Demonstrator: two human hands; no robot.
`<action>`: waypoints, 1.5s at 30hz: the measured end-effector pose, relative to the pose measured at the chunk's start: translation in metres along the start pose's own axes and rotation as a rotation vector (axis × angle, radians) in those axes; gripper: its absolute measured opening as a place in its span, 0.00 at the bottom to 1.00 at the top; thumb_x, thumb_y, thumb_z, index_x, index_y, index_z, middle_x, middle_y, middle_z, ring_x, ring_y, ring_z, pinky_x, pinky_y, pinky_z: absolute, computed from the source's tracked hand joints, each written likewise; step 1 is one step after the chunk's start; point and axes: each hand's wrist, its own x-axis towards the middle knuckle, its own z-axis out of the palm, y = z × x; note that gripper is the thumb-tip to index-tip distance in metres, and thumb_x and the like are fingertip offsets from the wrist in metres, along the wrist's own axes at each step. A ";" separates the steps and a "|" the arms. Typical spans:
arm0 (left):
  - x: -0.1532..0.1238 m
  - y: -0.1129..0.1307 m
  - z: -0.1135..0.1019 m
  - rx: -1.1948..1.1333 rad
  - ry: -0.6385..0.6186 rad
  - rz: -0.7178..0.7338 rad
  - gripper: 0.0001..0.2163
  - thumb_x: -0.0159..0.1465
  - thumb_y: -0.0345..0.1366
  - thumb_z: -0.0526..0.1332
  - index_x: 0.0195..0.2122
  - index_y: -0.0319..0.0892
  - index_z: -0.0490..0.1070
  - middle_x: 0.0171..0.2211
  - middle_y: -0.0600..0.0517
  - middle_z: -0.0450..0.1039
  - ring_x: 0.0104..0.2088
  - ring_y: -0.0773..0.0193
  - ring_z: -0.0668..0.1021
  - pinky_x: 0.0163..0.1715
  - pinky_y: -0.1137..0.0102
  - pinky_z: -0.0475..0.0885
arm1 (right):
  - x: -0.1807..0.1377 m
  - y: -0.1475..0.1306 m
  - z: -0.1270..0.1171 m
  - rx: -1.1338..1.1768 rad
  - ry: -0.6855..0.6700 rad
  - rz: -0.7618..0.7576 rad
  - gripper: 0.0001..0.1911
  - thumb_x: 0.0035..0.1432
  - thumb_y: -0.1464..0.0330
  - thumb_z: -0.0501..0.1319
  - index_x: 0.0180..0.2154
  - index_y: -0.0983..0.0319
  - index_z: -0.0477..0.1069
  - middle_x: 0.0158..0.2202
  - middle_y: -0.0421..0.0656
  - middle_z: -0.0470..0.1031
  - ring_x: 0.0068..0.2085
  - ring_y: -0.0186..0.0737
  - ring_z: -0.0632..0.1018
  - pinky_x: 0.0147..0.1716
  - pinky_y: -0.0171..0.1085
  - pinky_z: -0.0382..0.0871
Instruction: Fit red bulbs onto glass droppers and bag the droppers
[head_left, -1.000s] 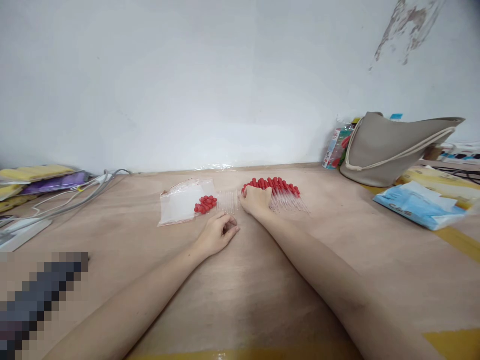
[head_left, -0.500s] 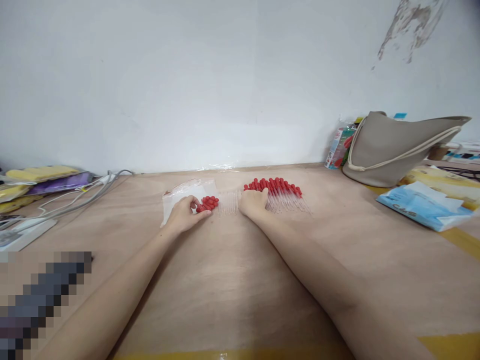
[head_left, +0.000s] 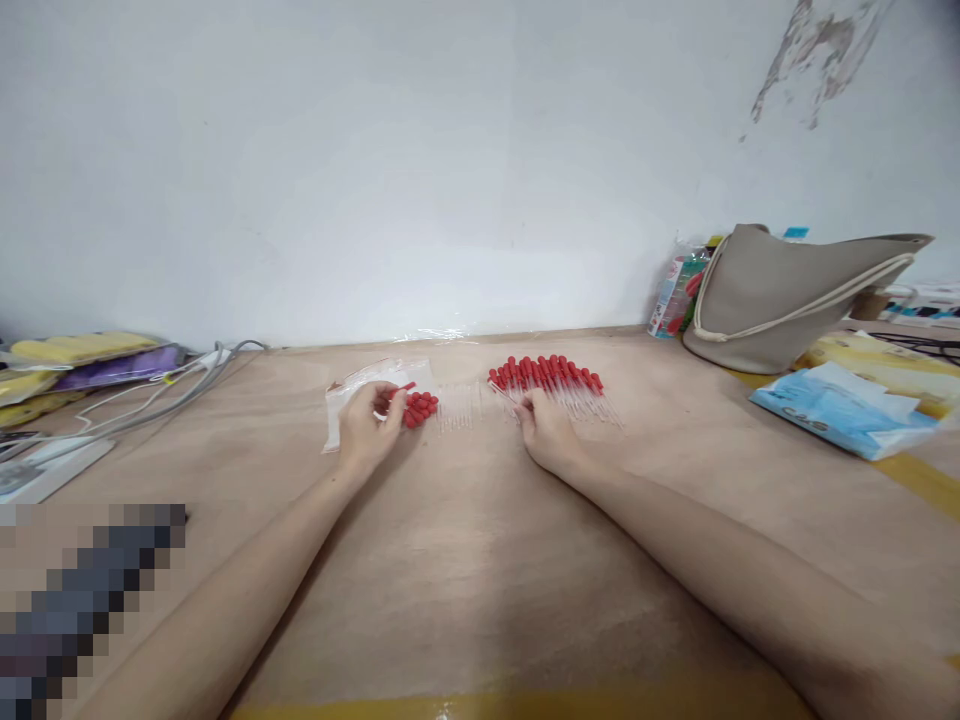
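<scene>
My left hand (head_left: 367,428) pinches a red dropper bulb (head_left: 407,387) between thumb and fingers. It is above the edge of a clear plastic bag (head_left: 341,405), beside a small pile of loose red bulbs (head_left: 421,408). A row of thin clear dropper tubes (head_left: 457,405) lies between my hands. My right hand (head_left: 546,428) has its fingers closed on the near end of a slim clear dropper tube (head_left: 504,392), which slants up to the left. Just beyond lie many droppers (head_left: 555,375) side by side, red bulbs away from me, clear tubes towards me.
On the right are a grey bag (head_left: 795,295) with a cord, a blue tissue pack (head_left: 832,410) and a plastic bottle (head_left: 675,290). Yellow and purple packets (head_left: 97,355), cables (head_left: 180,390) and a white power strip (head_left: 60,465) lie left. A wall (head_left: 450,200) stands behind the table.
My right hand has moved right and back from the tube row, and a tube now shows in its fingers. My left hand has lifted a red bulb slightly off the pile.
</scene>
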 end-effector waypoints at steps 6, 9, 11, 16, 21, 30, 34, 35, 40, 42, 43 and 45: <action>-0.034 0.035 0.015 -0.092 -0.386 0.263 0.06 0.59 0.36 0.54 0.33 0.41 0.69 0.30 0.50 0.72 0.30 0.66 0.73 0.31 0.71 0.68 | -0.048 0.025 -0.035 0.138 -0.039 -0.268 0.16 0.59 0.71 0.46 0.47 0.60 0.64 0.39 0.47 0.72 0.39 0.40 0.72 0.37 0.39 0.65; -0.044 0.042 0.019 -0.096 -0.539 0.327 0.05 0.57 0.32 0.54 0.33 0.41 0.69 0.29 0.51 0.72 0.27 0.67 0.72 0.29 0.72 0.67 | -0.056 0.027 -0.044 0.076 -0.084 -0.348 0.15 0.59 0.73 0.46 0.43 0.59 0.67 0.37 0.46 0.72 0.38 0.40 0.72 0.38 0.40 0.64; -0.047 0.044 0.021 -0.100 -0.569 0.337 0.07 0.56 0.30 0.55 0.36 0.41 0.70 0.33 0.50 0.72 0.30 0.66 0.73 0.31 0.71 0.68 | -0.054 0.024 -0.044 0.020 -0.082 -0.335 0.13 0.58 0.73 0.47 0.40 0.61 0.68 0.36 0.46 0.73 0.39 0.40 0.72 0.39 0.41 0.62; -0.045 0.043 0.024 -0.095 -0.552 0.364 0.08 0.59 0.35 0.56 0.35 0.43 0.73 0.40 0.49 0.71 0.38 0.63 0.73 0.40 0.68 0.68 | -0.047 0.013 -0.038 -0.005 -0.117 -0.289 0.08 0.58 0.71 0.50 0.34 0.62 0.67 0.31 0.44 0.73 0.35 0.39 0.71 0.37 0.39 0.61; -0.048 0.050 0.026 -0.187 -0.570 0.295 0.10 0.62 0.37 0.53 0.36 0.42 0.73 0.35 0.49 0.73 0.35 0.63 0.73 0.38 0.67 0.68 | -0.047 0.010 -0.034 0.011 -0.088 -0.335 0.13 0.60 0.71 0.47 0.44 0.61 0.67 0.37 0.45 0.73 0.39 0.39 0.72 0.40 0.40 0.61; -0.054 0.055 0.030 -0.340 -0.631 0.099 0.10 0.62 0.39 0.52 0.38 0.42 0.70 0.33 0.52 0.73 0.33 0.65 0.74 0.34 0.70 0.69 | -0.048 0.006 -0.034 0.076 -0.129 -0.362 0.13 0.61 0.70 0.49 0.44 0.60 0.68 0.38 0.44 0.74 0.38 0.36 0.73 0.38 0.38 0.60; -0.055 0.055 0.031 -0.432 -0.674 0.032 0.10 0.62 0.39 0.51 0.38 0.40 0.68 0.28 0.53 0.71 0.28 0.68 0.74 0.31 0.72 0.70 | -0.048 0.006 -0.033 0.098 -0.143 -0.357 0.12 0.60 0.70 0.49 0.43 0.60 0.68 0.37 0.43 0.74 0.36 0.36 0.73 0.38 0.38 0.58; -0.055 0.055 0.032 -0.449 -0.679 0.025 0.10 0.62 0.39 0.51 0.38 0.40 0.68 0.27 0.53 0.71 0.27 0.68 0.74 0.31 0.72 0.70 | -0.048 0.006 -0.033 0.103 -0.142 -0.355 0.12 0.60 0.70 0.49 0.43 0.60 0.68 0.37 0.43 0.74 0.36 0.36 0.73 0.38 0.38 0.58; -0.056 0.052 0.034 -0.483 -0.671 0.010 0.11 0.62 0.39 0.52 0.38 0.39 0.68 0.27 0.52 0.71 0.27 0.68 0.74 0.31 0.71 0.70 | -0.049 0.006 -0.035 0.101 -0.116 -0.349 0.12 0.60 0.70 0.50 0.43 0.60 0.68 0.37 0.43 0.74 0.35 0.35 0.73 0.38 0.38 0.56; -0.056 0.052 0.035 -0.501 -0.671 0.000 0.11 0.61 0.40 0.53 0.38 0.39 0.68 0.28 0.52 0.71 0.27 0.68 0.74 0.32 0.71 0.71 | -0.049 0.006 -0.035 0.097 -0.110 -0.352 0.12 0.60 0.71 0.50 0.43 0.60 0.68 0.37 0.43 0.74 0.35 0.35 0.73 0.38 0.38 0.56; -0.056 0.052 0.035 -0.507 -0.672 -0.004 0.11 0.61 0.40 0.53 0.38 0.39 0.68 0.28 0.51 0.71 0.28 0.68 0.74 0.32 0.71 0.71 | -0.049 0.006 -0.035 0.099 -0.110 -0.361 0.12 0.59 0.71 0.50 0.43 0.60 0.68 0.36 0.43 0.74 0.34 0.35 0.73 0.38 0.38 0.55; -0.055 0.053 0.034 -0.504 -0.668 -0.006 0.11 0.61 0.40 0.53 0.38 0.38 0.68 0.28 0.51 0.71 0.28 0.67 0.74 0.32 0.70 0.71 | -0.049 0.007 -0.034 0.108 -0.108 -0.384 0.12 0.59 0.71 0.51 0.43 0.60 0.68 0.35 0.42 0.74 0.34 0.34 0.72 0.38 0.38 0.55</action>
